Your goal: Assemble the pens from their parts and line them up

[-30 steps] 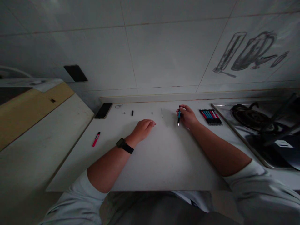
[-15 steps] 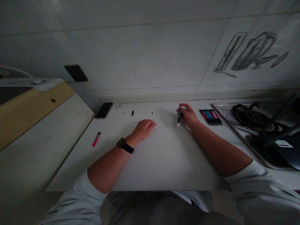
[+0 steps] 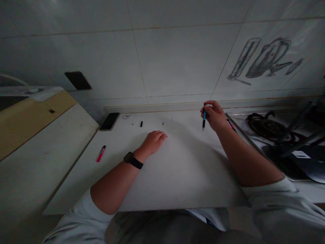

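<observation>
In the head view my right hand (image 3: 213,113) is closed around a blue and black pen (image 3: 204,118), holding it upright with its metal tip down, above the white table (image 3: 177,173). My left hand (image 3: 153,141) lies flat on the table, fingers stretched out and holding nothing. Just beyond it are a tiny black piece (image 3: 163,123) and a thin white stick, perhaps a refill (image 3: 173,122). Farther left lie a short black piece (image 3: 141,124) and a tiny metallic bit (image 3: 132,124). My right forearm hides most of the pen row; one red pen (image 3: 231,125) shows beside it.
A phone (image 3: 110,121) lies at the back left corner, with a thin ring (image 3: 126,116) close by. A red stick-shaped item with a black end (image 3: 101,154) is near the left edge. A stove (image 3: 286,135) borders the right side; a tiled wall (image 3: 177,61) closes the back.
My right hand has moved right and up with the pen, and its forearm now covers most of the pen row. My left hand stays in place. The view has shifted slightly.
</observation>
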